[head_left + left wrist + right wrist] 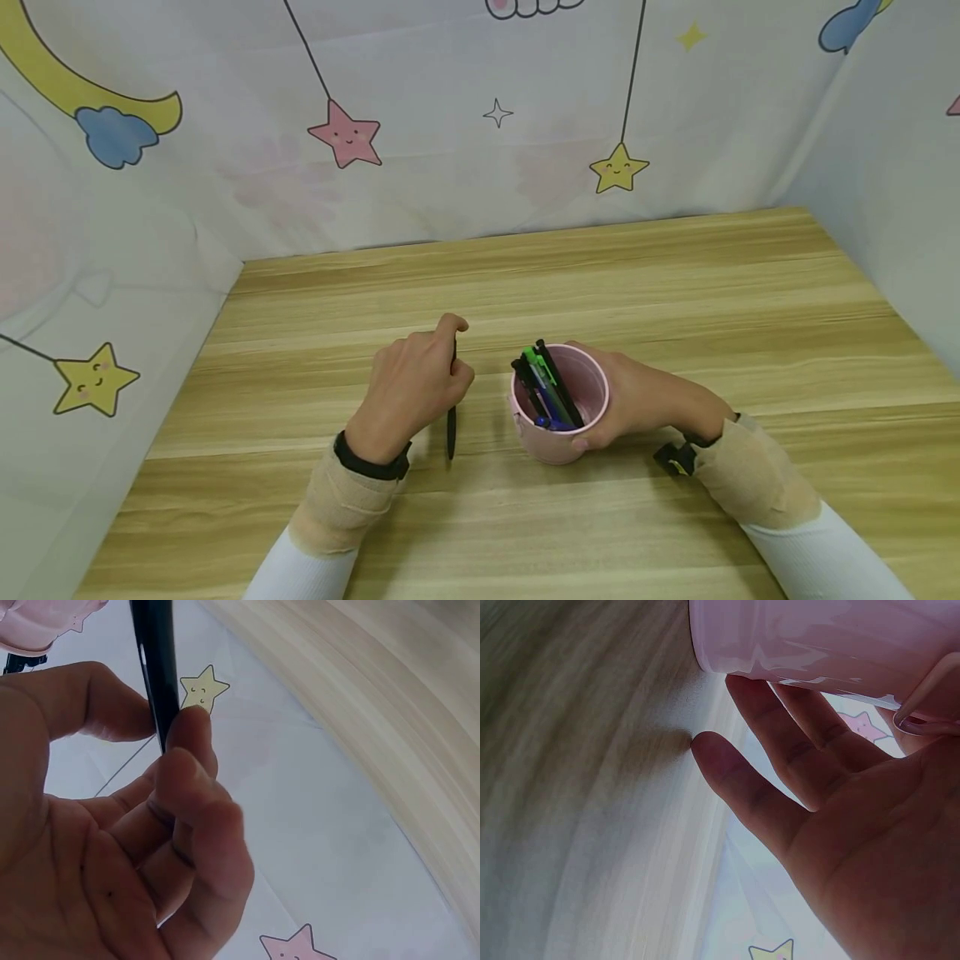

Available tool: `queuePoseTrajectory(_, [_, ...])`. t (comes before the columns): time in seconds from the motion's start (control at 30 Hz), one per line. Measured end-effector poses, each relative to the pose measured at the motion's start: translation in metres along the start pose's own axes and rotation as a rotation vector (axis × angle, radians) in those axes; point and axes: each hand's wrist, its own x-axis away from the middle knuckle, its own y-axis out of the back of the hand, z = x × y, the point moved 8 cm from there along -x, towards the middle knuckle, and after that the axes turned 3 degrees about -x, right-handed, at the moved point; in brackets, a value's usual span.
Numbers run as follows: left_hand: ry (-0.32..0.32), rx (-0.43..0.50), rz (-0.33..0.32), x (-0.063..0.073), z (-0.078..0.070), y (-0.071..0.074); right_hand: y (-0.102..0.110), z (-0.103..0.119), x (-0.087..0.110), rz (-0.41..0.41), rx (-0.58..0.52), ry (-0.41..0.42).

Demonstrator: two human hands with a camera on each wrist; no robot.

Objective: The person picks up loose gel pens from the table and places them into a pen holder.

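A slim black pen (452,435) is pinched between the thumb and fingers of my left hand (414,377), one end pointing toward me. In the left wrist view the pen's dark barrel (155,667) passes between thumb and fingertips. To its right, my right hand (641,393) grips a pink bucket-shaped pen holder (551,450) around its right side. Several pens lean inside it, among them a green-topped one (534,360) and a blue one (551,424). In the right wrist view, fingers (780,742) lie along the pink wall (817,645); part of the holder is cut off.
The wood-grain table (675,292) extends around both hands. A pale cloth backdrop (450,167) printed with stars and clouds stands along the back and both sides. Each wrist wears a black strap (371,467) and a beige wrap (757,475).
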Motion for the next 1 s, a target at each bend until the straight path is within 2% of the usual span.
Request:
queuePoseTrajectory(0.3, [-0.014, 0.025, -0.058, -0.001, -0.001, 0.003, 0.000, -0.001, 0.001, -0.005, 0.013, -0.011])
queuePoseTrajectory(0.6, [0.018, 0.067, -0.073, -0.003, 0.001, 0.006, 0.000, 0.000, 0.000, -0.001, 0.013, -0.005])
queuePoseTrajectory(1.0, [0.013, 0.126, -0.125, -0.005, -0.002, 0.013, 0.000, 0.001, 0.000, -0.001, 0.013, -0.005])
